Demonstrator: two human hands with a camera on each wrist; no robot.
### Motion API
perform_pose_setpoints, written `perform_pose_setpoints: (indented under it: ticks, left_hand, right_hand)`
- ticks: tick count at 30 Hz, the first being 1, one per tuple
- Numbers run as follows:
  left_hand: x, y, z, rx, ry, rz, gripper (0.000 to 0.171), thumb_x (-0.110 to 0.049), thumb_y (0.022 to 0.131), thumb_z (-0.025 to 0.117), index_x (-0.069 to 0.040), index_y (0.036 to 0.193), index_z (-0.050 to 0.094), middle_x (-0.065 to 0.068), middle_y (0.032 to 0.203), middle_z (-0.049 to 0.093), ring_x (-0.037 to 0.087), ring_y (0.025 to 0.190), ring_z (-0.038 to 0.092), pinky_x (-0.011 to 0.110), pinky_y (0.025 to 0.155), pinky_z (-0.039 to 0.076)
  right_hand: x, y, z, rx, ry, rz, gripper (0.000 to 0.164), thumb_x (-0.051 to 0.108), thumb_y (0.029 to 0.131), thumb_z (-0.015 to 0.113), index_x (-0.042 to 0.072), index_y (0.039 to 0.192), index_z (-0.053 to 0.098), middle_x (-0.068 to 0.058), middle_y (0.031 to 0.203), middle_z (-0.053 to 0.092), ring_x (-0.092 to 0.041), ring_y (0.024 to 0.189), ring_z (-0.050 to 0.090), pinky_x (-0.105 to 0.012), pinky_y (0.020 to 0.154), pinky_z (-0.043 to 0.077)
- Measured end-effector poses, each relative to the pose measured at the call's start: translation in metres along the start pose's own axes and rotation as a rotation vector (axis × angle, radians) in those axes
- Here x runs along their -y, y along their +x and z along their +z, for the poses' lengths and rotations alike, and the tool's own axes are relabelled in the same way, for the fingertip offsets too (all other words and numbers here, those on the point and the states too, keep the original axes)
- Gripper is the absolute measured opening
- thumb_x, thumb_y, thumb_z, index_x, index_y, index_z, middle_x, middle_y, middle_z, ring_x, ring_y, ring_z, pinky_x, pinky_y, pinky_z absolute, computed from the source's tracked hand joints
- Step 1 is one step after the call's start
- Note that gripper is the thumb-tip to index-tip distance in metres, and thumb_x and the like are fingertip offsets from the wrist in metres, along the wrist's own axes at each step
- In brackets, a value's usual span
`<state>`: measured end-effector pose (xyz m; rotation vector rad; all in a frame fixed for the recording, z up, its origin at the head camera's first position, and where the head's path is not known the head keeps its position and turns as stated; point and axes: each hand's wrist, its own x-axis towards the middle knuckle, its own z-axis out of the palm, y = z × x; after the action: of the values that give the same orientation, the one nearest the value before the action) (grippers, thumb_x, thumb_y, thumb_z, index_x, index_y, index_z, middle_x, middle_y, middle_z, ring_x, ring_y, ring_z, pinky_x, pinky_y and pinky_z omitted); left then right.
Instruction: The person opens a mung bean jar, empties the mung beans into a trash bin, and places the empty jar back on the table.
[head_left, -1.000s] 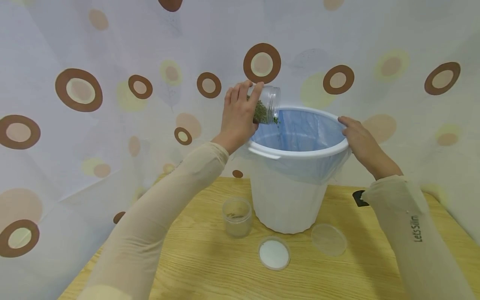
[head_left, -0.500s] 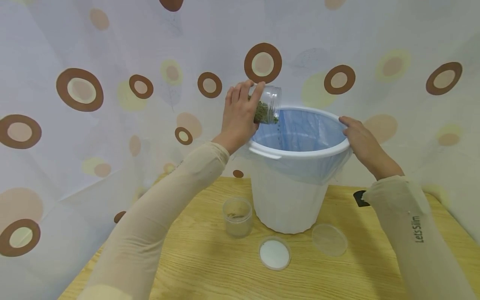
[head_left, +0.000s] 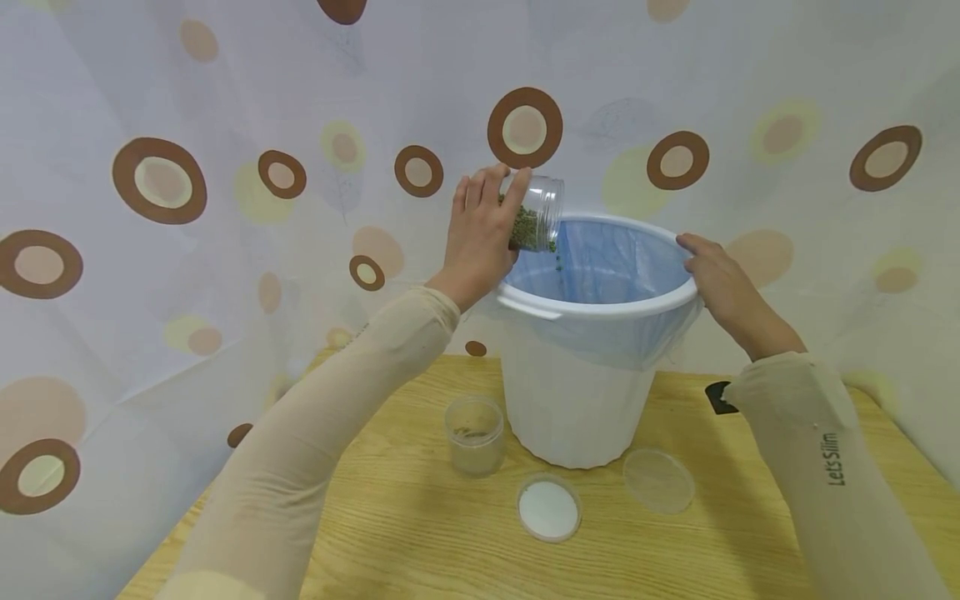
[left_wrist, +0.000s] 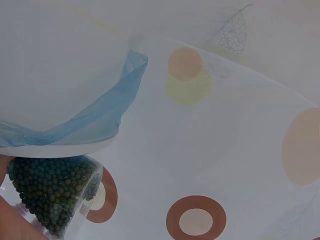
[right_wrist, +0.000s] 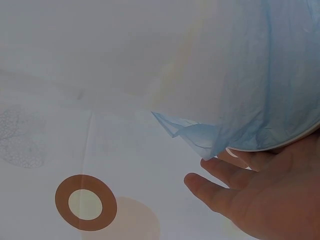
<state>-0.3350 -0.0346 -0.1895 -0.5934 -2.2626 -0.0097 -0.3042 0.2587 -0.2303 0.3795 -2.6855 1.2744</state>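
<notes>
My left hand grips a clear plastic jar tipped sideways over the near-left rim of a white trash bin. Green mung beans fill the jar's lower side, and a few drop from its mouth into the bin. The left wrist view shows the beans closely, with only part of the hand. At the bin's right side, my right hand holds the rim. In the right wrist view, fingers extend outside the rim, beside the blue bin liner.
Before the bin, on the wooden table, stands a clear jar with a little brownish matter inside. Two round lids lie nearby, one white-centred, one translucent. A black patch shows near the right sleeve. Behind hangs a dotted sheet.
Beans keep falling from the tipped jar in a thin trickle. The left hand and jar have sunk very slightly; the right hand stays on the rim.
</notes>
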Motion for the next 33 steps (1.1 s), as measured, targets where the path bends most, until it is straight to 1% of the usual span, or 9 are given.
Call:
perform_pose_setpoints:
  ticks: [5, 12, 16, 19, 24, 33]
  left_hand:
    - [0.0, -0.0009, 0.0019, -0.002, 0.025, 0.007, 0.089, -0.017, 0.073, 0.082, -0.014, 0.146, 0.031, 0.01, 0.141, 0.031, 0.028, 0.133, 0.026, 0.044, 0.116, 0.013]
    - [0.0005, -0.003, 0.003, 0.003, 0.051, 0.019, 0.089, -0.017, 0.072, 0.082, -0.014, 0.145, 0.03, 0.01, 0.14, 0.03, 0.028, 0.132, 0.026, 0.045, 0.115, 0.013]
    - [-0.0003, -0.0027, 0.0035, 0.007, 0.052, 0.018, 0.089, -0.018, 0.073, 0.082, -0.014, 0.145, 0.031, 0.01, 0.141, 0.03, 0.028, 0.133, 0.025, 0.044, 0.115, 0.013]
    - [-0.0019, -0.0014, 0.0038, 0.005, 0.046, 0.023, 0.088, -0.017, 0.073, 0.081, -0.013, 0.145, 0.031, 0.011, 0.142, 0.031, 0.029, 0.134, 0.025, 0.044, 0.116, 0.013]
    - [-0.0036, -0.0004, 0.0041, 0.0, 0.061, 0.033, 0.085, -0.015, 0.074, 0.08, -0.014, 0.145, 0.033, 0.011, 0.142, 0.032, 0.029, 0.134, 0.026, 0.044, 0.115, 0.014]
    - [-0.0035, -0.0009, 0.0064, 0.0, 0.083, 0.024, 0.086, -0.016, 0.073, 0.08, -0.014, 0.144, 0.032, 0.01, 0.142, 0.032, 0.028, 0.134, 0.026, 0.045, 0.115, 0.013]
  right_hand:
    - [0.0002, 0.0009, 0.0004, -0.005, -0.008, -0.011, 0.057, 0.021, 0.1, 0.014, -0.004, 0.151, 0.01, -0.025, 0.157, 0.001, -0.047, 0.142, 0.003, -0.063, 0.111, 0.009]
    - [0.0023, 0.0016, 0.0023, 0.02, -0.008, 0.031, 0.057, 0.023, 0.1, 0.012, 0.002, 0.153, 0.006, -0.021, 0.159, -0.003, -0.047, 0.142, 0.003, -0.065, 0.109, 0.011]
    - [0.0029, 0.002, 0.0016, 0.007, -0.029, 0.012, 0.057, 0.022, 0.101, 0.014, -0.002, 0.152, 0.008, -0.024, 0.158, 0.0, -0.047, 0.142, 0.003, -0.064, 0.11, 0.01]
    - [0.0032, 0.0018, -0.0001, 0.0, -0.044, 0.017, 0.056, 0.021, 0.101, 0.014, -0.002, 0.152, 0.008, -0.025, 0.157, 0.001, -0.047, 0.142, 0.004, -0.064, 0.11, 0.011]
    - [0.0031, 0.0023, -0.0011, 0.004, -0.029, 0.039, 0.057, 0.022, 0.1, 0.013, 0.0, 0.152, 0.007, -0.023, 0.158, -0.001, -0.048, 0.142, 0.004, -0.064, 0.11, 0.01]
    - [0.0015, 0.0026, -0.0009, 0.012, -0.021, 0.045, 0.057, 0.024, 0.1, 0.012, 0.002, 0.153, 0.007, -0.021, 0.159, -0.002, -0.047, 0.142, 0.003, -0.065, 0.11, 0.009]
